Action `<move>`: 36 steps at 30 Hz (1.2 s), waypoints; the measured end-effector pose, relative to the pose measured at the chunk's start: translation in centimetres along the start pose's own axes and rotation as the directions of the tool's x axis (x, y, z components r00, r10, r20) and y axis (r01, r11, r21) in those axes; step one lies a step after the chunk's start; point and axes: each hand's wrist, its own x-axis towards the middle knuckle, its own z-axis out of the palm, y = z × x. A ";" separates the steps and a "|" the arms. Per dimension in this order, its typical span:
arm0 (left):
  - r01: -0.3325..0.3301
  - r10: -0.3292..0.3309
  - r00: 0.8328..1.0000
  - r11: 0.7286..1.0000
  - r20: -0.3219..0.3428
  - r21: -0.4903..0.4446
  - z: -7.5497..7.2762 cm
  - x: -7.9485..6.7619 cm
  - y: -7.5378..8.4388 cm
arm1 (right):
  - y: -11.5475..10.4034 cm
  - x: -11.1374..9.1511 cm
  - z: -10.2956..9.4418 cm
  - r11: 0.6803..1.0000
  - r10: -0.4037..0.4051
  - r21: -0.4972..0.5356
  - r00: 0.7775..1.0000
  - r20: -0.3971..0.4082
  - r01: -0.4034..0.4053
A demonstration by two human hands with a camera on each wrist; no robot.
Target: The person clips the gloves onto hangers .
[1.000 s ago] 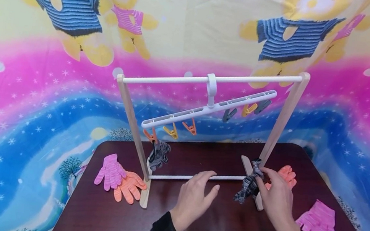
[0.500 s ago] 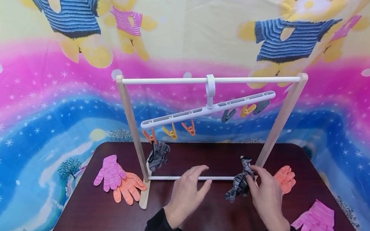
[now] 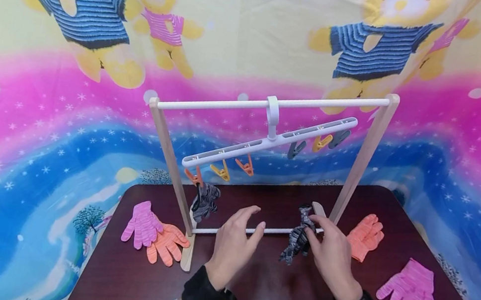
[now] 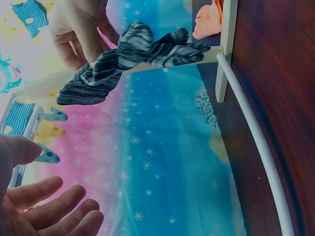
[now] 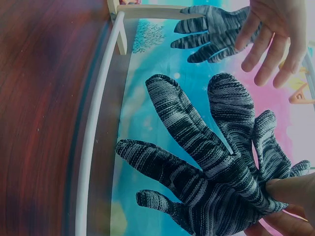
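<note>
My right hand (image 3: 332, 259) pinches a black-and-grey knitted glove (image 3: 299, 240) between thumb and fingers, above the table. In the right wrist view this glove (image 5: 197, 172) hangs with its fingers spread, bunched where the thumb presses. My left hand (image 3: 233, 244) holds nothing; its fingers are relaxed and apart, left of the glove. A matching black-and-grey glove (image 3: 205, 204) hangs from an orange clothespin (image 3: 194, 177) at the left end of a white clip hanger (image 3: 231, 154). The hanger tilts down to the left, its other clips without gloves.
A wooden rack with a white top rail (image 3: 332, 102) and lower rail (image 3: 277, 231) stands on the dark table (image 3: 259, 292). A pink glove (image 3: 141, 225) and an orange glove (image 3: 167, 245) lie left, another orange glove (image 3: 365, 237) and pink glove (image 3: 414, 294) right. A patterned cloth (image 3: 246, 30) hangs behind.
My right hand has moved left with the black-and-grey glove, away from the rack's right post. My left hand has shifted slightly left.
</note>
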 end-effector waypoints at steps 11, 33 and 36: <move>0.027 -0.027 0.997 1.000 -0.072 -0.002 -1.2 0.7 -0.4 | -0.9 0.1 0.8 0.999 -0.004 0.039 0.999 0.047 0.003; 0.080 -0.084 0.986 0.996 -0.146 -0.030 -3.0 1.5 -1.3 | -3.0 1.1 2.8 0.997 -0.009 0.074 0.996 0.092 0.002; 0.089 -0.093 0.983 0.995 -0.156 -0.035 -3.2 1.5 -1.3 | -3.3 1.2 3.1 0.997 -0.008 0.080 0.996 0.093 0.001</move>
